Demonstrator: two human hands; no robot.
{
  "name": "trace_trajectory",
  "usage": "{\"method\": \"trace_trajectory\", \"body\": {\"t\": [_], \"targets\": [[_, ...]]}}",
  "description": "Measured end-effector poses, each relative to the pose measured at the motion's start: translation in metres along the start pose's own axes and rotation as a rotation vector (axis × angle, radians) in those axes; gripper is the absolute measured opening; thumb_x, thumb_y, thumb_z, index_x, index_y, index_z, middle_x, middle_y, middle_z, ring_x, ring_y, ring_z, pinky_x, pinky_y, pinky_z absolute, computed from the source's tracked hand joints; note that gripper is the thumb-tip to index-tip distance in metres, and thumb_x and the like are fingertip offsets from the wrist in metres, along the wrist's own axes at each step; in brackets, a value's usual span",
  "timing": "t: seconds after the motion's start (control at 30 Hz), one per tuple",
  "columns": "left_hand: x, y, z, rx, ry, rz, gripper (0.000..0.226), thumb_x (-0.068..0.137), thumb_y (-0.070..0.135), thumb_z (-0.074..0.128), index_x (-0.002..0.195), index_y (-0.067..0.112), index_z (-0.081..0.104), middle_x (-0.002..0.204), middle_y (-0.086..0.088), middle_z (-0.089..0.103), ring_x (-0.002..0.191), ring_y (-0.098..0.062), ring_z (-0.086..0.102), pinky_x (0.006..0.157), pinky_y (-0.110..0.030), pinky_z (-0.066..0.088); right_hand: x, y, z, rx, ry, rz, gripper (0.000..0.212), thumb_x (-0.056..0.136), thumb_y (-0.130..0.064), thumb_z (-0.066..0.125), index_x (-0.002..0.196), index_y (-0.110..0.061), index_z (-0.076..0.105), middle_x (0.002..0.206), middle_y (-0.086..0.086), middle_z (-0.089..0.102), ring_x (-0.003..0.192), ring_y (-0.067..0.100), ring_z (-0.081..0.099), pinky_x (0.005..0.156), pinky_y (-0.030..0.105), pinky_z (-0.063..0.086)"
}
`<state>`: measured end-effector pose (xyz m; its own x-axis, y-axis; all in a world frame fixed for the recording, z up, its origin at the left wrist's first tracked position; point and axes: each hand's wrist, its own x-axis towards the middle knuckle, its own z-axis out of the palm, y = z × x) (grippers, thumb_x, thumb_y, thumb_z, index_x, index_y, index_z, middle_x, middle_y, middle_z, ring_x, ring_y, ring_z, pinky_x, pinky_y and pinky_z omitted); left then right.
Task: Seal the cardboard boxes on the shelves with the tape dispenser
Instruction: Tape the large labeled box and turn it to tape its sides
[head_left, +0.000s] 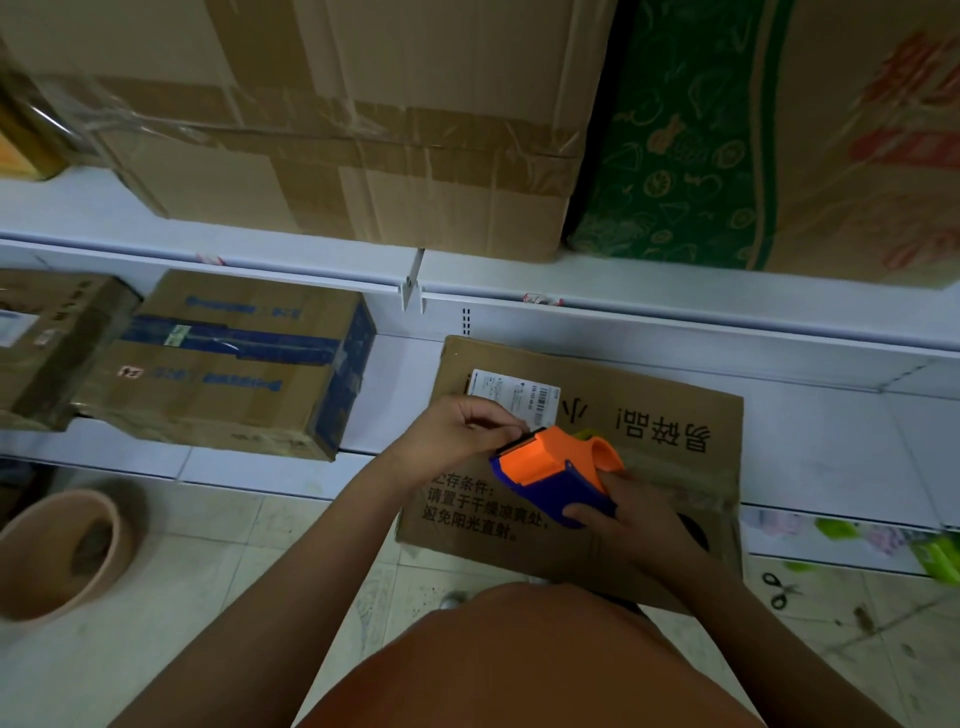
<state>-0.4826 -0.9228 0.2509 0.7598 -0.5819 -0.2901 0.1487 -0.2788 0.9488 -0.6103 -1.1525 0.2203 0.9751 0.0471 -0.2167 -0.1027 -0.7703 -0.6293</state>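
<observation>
- White metal shelving in two tiers, over a grimy tiled floor; dim light.
- Tape dispenser, orange and blue, sits above the top face of a cardboard box on the lower shelf, near the box's front half.
- Right hand grips the dispenser's blue handle, fingers curled round it.
- Left hand is at the dispenser's cutter end, fingertips pinched together there; whether they hold tape end, can't tell.
- Box has black Chinese print and a white barcode label near its back left corner; front overhangs the shelf edge.
- Same tier, left: blue-printed carton with blue tape, then a darker box at the frame edge.
- Upper tier: large taped carton, beside it a green-patterned carton.
- Floor: tan bucket on its side at left, scissors at right.
</observation>
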Motion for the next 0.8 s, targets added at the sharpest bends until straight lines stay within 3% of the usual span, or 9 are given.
{"method": "trace_trajectory", "body": {"t": [0.1, 0.17, 0.23, 0.37, 0.6, 0.7, 0.8], "targets": [[-0.003, 0.000, 0.004, 0.023, 0.067, 0.026, 0.014, 0.091, 0.010, 0.071, 0.099, 0.017, 0.079, 0.096, 0.004, 0.078, 0.097, -0.013, 0.071, 0.090, -0.031, 0.057, -0.003, -0.003, 0.001, 0.037, 0.006, 0.001, 0.045, 0.089, -0.055, 0.053, 0.115, -0.018, 0.058, 0.094, -0.008, 0.064, 0.074, -0.004, 0.057, 0.065, 0.008, 0.044], [-0.003, 0.000, 0.004, 0.033, 0.115, 0.043, 0.014, 0.090, 0.010, 0.071, 0.096, 0.019, 0.079, 0.095, 0.006, 0.078, 0.097, -0.011, 0.072, 0.090, -0.030, 0.056, -0.003, -0.006, 0.000, 0.091, -0.004, 0.017, 0.061, 0.082, -0.071, 0.044, 0.114, -0.020, 0.058, 0.096, -0.005, 0.070, 0.078, 0.001, 0.063, 0.067, 0.016, 0.050], [-0.003, -0.002, 0.003, 0.057, 0.164, 0.059, 0.014, 0.090, 0.009, 0.071, 0.094, 0.020, 0.079, 0.094, 0.006, 0.078, 0.094, -0.009, 0.072, 0.089, -0.027, 0.056, 0.000, -0.006, -0.001, 0.098, -0.036, 0.045, 0.062, 0.081, -0.073, 0.042, 0.113, -0.023, 0.058, 0.094, -0.003, 0.072, 0.079, 0.004, 0.066, 0.070, 0.026, 0.055], [0.000, -0.008, 0.004, 0.105, 0.230, 0.055, 0.014, 0.091, 0.007, 0.070, 0.092, 0.017, 0.080, 0.090, 0.008, 0.078, 0.087, -0.006, 0.073, 0.078, -0.017, 0.056, 0.007, -0.006, -0.003, 0.106, -0.092, 0.063, 0.057, 0.082, -0.073, 0.042, 0.109, -0.026, 0.059, 0.092, -0.006, 0.071, 0.079, 0.002, 0.066, 0.069, 0.025, 0.055], [0.000, -0.025, 0.003, 0.197, 0.294, 0.019, 0.012, 0.091, 0.011, 0.071, 0.095, 0.017, 0.080, 0.088, 0.013, 0.075, 0.085, 0.000, 0.071, 0.073, -0.010, 0.051, 0.009, -0.008, 0.003, 0.131, -0.135, 0.072, 0.085, 0.068, -0.095, 0.029, 0.104, -0.025, 0.064, 0.091, -0.006, 0.072, 0.078, 0.003, 0.066, 0.070, 0.027, 0.056], [-0.001, -0.026, 0.003, 0.200, 0.304, 0.001, 0.013, 0.091, 0.011, 0.071, 0.096, 0.019, 0.080, 0.083, 0.021, 0.072, 0.083, 0.004, 0.069, 0.070, -0.006, 0.049, 0.011, -0.007, 0.004, 0.162, -0.164, 0.073, 0.058, 0.079, -0.081, 0.040, 0.096, -0.031, 0.063, 0.086, -0.008, 0.070, 0.075, 0.001, 0.066, 0.067, 0.026, 0.056], [0.000, -0.027, 0.005, 0.181, 0.313, -0.029, 0.012, 0.091, 0.013, 0.071, 0.096, 0.021, 0.079, 0.083, 0.021, 0.072, 0.084, 0.002, 0.070, 0.074, -0.009, 0.050, 0.012, -0.007, 0.000, 0.176, -0.171, 0.085, 0.050, 0.083, -0.072, 0.045, 0.102, -0.029, 0.064, 0.090, -0.008, 0.071, 0.077, 0.002, 0.067, 0.066, 0.025, 0.055]]}}
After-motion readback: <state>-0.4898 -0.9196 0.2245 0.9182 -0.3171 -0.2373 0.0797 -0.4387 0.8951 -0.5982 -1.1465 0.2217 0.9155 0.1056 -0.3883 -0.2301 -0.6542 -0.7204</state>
